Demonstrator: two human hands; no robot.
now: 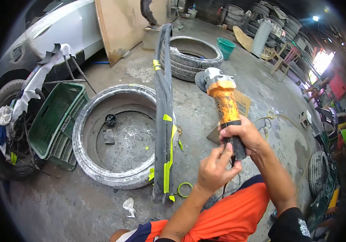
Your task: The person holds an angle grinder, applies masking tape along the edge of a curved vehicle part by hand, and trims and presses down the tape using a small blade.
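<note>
My right hand point(247, 135) is wrapped round the black rear handle of a yellow angle grinder point(225, 103), held upright with its disc point(201, 82) at the top left. My left hand point(217, 171) is closed with its fingertips against the lower end of that handle, where the cord comes out; what exactly they pinch is partly hidden. To the left, a long dark plastic trim panel point(163, 125) with yellow-green tape strips point(167, 173) lies across a whitish tire point(114, 183) and a second tire point(189, 68). A roll of green tape point(185, 189) lies on the floor near my left forearm.
Green crates point(56, 121) stand at the left by a silver car point(64, 28). A green bucket point(226, 47) is beyond the far tire. A yellowish cord point(290, 117) runs over the floor at right, near a chair point(288, 60). Stacked tires point(269, 20) line the back.
</note>
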